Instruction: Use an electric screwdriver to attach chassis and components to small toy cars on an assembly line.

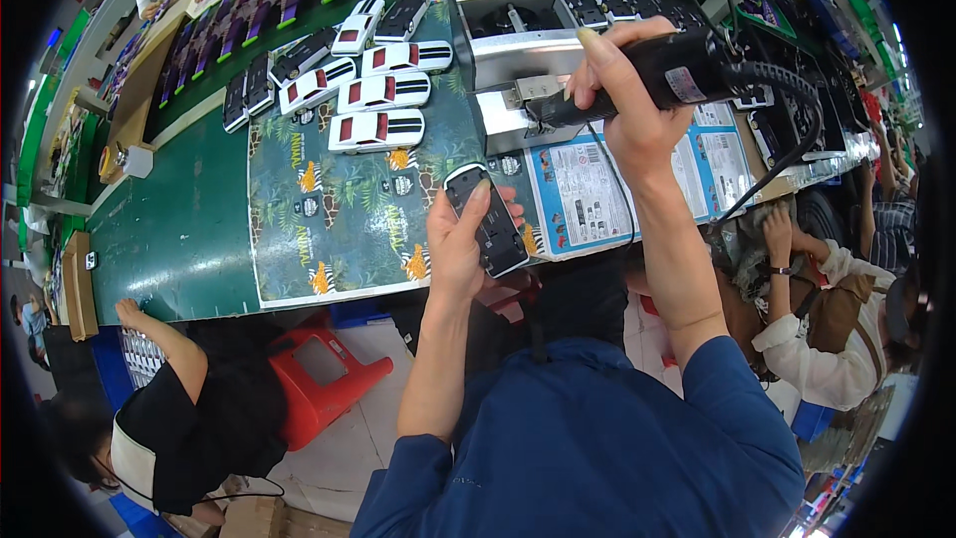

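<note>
At the far left, a co-worker's hand (129, 313) rested at the near edge of the green counter (174, 214). Next came a printed animal-pattern sheet (344, 204) lying flat on the counter, with a red stool (324, 384) on the floor below. On and around the sheet's upper part, five white toy cars (383, 93) with black stripes sat wheels down, close together, and three dark-bottomed cars (249, 95) lay near them, undersides up. Farther right, over the counter's near edge, the left hand (458, 229) held a toy car (488, 224) with its black base facing up; the fingers were closed around its sides, the thumb lying along the base. Above it stood a silver metal fixture (508, 45). To the right lay blue-bordered printed cards (578, 189). Over them, the right hand (642, 105) gripped a black power screwdriver (682, 70), fingers curled around its barrel, its nose pointing left at the fixture; whether the two touched could not be told. A coiled black cable (797, 90) ran from its rear end. At the far right, a co-worker in a white top (822, 359) sat beside the counter.
</note>
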`<action>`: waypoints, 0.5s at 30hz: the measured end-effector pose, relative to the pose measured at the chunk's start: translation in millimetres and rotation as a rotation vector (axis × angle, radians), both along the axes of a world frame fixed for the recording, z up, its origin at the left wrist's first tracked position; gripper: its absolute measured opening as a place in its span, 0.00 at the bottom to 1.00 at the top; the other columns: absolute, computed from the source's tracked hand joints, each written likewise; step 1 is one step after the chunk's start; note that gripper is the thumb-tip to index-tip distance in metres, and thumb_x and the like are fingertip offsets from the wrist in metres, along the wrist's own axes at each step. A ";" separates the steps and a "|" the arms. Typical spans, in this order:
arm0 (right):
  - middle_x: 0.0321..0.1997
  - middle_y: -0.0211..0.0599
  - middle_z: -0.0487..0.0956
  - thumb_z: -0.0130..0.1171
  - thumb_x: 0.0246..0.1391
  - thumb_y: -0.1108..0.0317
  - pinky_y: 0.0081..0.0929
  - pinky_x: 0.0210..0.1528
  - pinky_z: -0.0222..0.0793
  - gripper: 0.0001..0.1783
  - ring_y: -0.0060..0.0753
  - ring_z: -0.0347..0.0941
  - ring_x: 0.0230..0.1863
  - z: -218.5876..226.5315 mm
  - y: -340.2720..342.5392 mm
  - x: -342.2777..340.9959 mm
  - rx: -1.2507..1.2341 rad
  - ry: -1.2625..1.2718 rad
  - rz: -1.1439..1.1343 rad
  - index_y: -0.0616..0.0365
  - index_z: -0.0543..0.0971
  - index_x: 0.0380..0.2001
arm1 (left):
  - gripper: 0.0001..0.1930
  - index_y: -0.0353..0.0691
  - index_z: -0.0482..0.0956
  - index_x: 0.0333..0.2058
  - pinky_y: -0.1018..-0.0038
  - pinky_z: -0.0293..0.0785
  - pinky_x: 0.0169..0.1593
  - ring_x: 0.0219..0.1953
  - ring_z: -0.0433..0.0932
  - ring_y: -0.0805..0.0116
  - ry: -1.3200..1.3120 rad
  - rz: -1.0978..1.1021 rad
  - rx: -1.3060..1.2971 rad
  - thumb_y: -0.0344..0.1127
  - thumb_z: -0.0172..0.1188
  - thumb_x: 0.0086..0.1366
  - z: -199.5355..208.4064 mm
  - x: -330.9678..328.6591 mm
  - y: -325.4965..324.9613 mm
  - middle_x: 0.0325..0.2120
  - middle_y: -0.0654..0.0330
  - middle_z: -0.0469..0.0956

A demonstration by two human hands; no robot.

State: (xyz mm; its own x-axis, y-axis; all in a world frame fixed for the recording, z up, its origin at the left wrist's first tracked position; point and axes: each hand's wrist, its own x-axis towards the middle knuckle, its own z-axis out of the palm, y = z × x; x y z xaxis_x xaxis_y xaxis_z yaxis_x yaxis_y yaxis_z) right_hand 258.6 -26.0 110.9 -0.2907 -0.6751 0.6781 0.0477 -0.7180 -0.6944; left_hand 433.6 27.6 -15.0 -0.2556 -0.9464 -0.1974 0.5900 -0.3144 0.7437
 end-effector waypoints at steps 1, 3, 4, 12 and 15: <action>0.18 0.30 0.77 0.67 0.50 0.78 0.14 0.18 0.65 0.07 0.17 0.71 0.15 2.4 -0.1 4.1 0.025 0.011 -0.024 0.62 0.77 0.26 | 0.10 0.37 0.71 0.45 0.66 0.85 0.38 0.35 0.84 0.61 -0.002 0.000 0.006 0.34 0.56 0.70 -0.6 -0.1 0.1 0.37 0.48 0.81; 0.19 0.28 0.77 0.68 0.49 0.77 0.14 0.18 0.64 0.08 0.16 0.71 0.15 1.6 -5.0 5.6 0.038 0.080 -0.026 0.61 0.77 0.24 | 0.09 0.37 0.71 0.45 0.65 0.85 0.39 0.35 0.84 0.61 0.010 0.006 0.016 0.34 0.56 0.70 -0.9 -0.4 -0.9 0.37 0.48 0.81; 0.19 0.26 0.76 0.69 0.49 0.77 0.13 0.20 0.65 0.08 0.14 0.71 0.16 3.9 -3.7 9.6 0.051 0.075 -0.006 0.61 0.78 0.23 | 0.09 0.37 0.71 0.45 0.65 0.85 0.39 0.35 0.84 0.61 0.008 0.005 0.016 0.34 0.56 0.70 -1.3 -0.3 -1.6 0.37 0.48 0.81; 0.20 0.24 0.77 0.70 0.48 0.77 0.11 0.24 0.65 0.08 0.12 0.72 0.20 1.5 -1.1 15.5 0.074 0.067 -0.009 0.63 0.79 0.24 | 0.10 0.36 0.72 0.44 0.65 0.85 0.41 0.35 0.84 0.60 0.019 -0.012 0.014 0.33 0.58 0.69 -3.1 -1.9 -0.5 0.38 0.47 0.82; 0.19 0.28 0.76 0.68 0.50 0.77 0.14 0.23 0.67 0.08 0.16 0.71 0.18 -7.2 -3.4 15.9 0.090 0.128 -0.039 0.62 0.77 0.26 | 0.10 0.35 0.72 0.44 0.66 0.85 0.41 0.35 0.84 0.61 -0.008 -0.023 0.001 0.33 0.58 0.69 -2.9 -2.5 0.3 0.37 0.48 0.82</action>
